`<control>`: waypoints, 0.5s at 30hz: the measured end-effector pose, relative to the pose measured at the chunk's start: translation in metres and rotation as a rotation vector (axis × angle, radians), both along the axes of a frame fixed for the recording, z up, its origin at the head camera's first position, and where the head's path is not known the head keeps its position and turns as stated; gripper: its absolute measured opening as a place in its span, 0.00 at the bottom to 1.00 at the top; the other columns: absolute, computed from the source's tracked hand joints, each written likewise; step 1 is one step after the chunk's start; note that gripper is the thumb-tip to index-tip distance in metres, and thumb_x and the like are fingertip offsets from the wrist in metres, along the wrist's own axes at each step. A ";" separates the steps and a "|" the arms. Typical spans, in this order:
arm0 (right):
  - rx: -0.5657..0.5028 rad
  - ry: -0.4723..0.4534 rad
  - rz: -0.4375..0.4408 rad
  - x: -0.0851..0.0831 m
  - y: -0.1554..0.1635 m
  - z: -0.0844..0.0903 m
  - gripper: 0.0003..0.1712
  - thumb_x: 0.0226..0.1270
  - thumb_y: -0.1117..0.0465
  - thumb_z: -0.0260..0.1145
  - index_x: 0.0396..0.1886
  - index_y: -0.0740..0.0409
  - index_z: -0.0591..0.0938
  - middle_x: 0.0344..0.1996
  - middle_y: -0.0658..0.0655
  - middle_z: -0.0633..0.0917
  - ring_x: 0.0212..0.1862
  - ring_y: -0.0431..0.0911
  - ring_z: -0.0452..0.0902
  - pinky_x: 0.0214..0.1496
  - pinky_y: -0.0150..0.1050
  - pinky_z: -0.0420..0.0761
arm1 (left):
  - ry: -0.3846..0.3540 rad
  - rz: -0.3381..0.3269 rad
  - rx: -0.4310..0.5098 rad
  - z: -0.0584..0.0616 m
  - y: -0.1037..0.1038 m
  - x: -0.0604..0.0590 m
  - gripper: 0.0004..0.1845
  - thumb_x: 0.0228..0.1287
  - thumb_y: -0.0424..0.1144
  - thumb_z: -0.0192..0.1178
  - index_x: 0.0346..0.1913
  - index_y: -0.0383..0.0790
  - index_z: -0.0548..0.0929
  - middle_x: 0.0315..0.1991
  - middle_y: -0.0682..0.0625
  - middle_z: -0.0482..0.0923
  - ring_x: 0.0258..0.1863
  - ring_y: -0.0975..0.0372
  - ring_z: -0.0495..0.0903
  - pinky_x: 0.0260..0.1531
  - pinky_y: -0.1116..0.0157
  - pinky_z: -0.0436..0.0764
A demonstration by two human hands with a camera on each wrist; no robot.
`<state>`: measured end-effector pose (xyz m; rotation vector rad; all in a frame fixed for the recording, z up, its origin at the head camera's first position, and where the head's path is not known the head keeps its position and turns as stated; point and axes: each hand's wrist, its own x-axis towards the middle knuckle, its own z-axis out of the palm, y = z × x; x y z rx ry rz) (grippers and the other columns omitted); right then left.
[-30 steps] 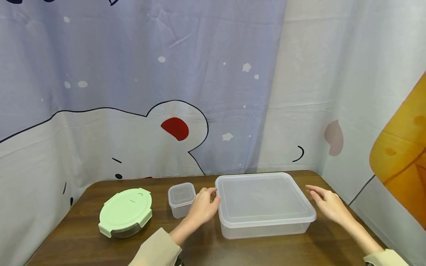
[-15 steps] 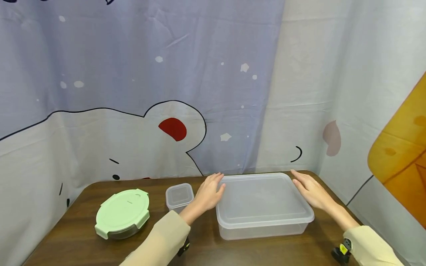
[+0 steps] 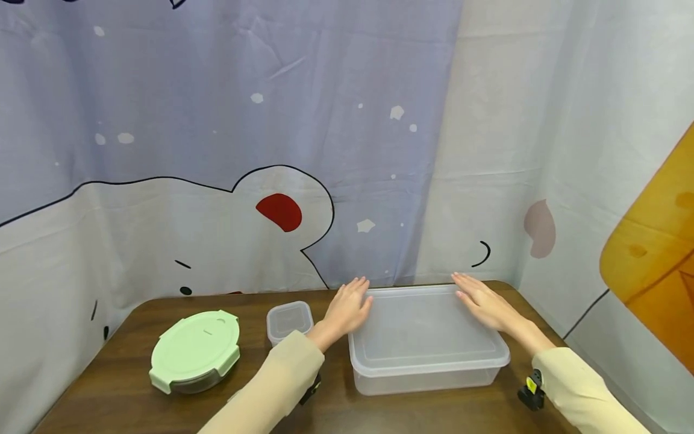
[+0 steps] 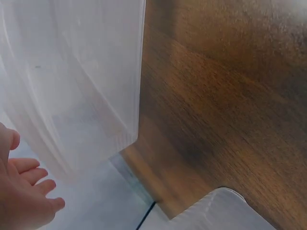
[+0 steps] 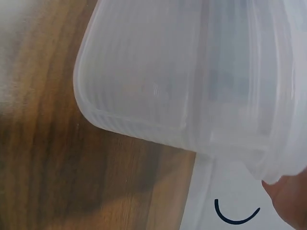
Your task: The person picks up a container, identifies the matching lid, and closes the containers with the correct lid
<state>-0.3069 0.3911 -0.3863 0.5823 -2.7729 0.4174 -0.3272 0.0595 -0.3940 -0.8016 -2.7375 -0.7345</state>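
Note:
A large rectangular clear plastic food container (image 3: 428, 331) with its lid on stands at the right half of the table. My left hand (image 3: 347, 307) is at its left back corner, fingers extended; in the left wrist view that hand (image 4: 26, 191) appears apart from the container's wall. Over the right part of the lid is my right hand (image 3: 485, 306), fingers straight and pointing to the back. The right wrist view shows only a bit of the hand (image 5: 291, 199) by the lid's rim. Whether it touches the lid, I cannot tell. Neither hand grips anything.
A small clear lidded container (image 3: 289, 319) stands left of my left hand, partly hidden by the sleeve. Further left is a round glass container with a light green lid (image 3: 195, 343). Behind the brown wooden table (image 3: 114, 386) hangs a printed curtain (image 3: 379, 150).
Both hands have moved toward the back of the large container, and their fingers have straightened. The right hand has also come left, from beside the container to over its lid.

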 end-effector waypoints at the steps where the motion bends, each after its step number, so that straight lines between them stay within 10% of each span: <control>1: 0.005 -0.002 0.004 -0.002 -0.001 -0.001 0.27 0.77 0.58 0.47 0.68 0.71 0.65 0.69 0.69 0.66 0.71 0.66 0.57 0.71 0.61 0.57 | -0.003 0.001 -0.009 -0.001 0.001 -0.001 0.25 0.73 0.41 0.47 0.67 0.31 0.68 0.69 0.40 0.66 0.72 0.49 0.61 0.72 0.50 0.58; 15: 0.052 -0.047 0.026 -0.014 -0.006 -0.010 0.28 0.78 0.56 0.46 0.69 0.69 0.65 0.69 0.68 0.65 0.72 0.65 0.56 0.72 0.60 0.56 | -0.041 0.012 -0.060 -0.013 0.008 -0.013 0.25 0.75 0.42 0.43 0.68 0.32 0.67 0.70 0.41 0.64 0.72 0.50 0.60 0.73 0.50 0.58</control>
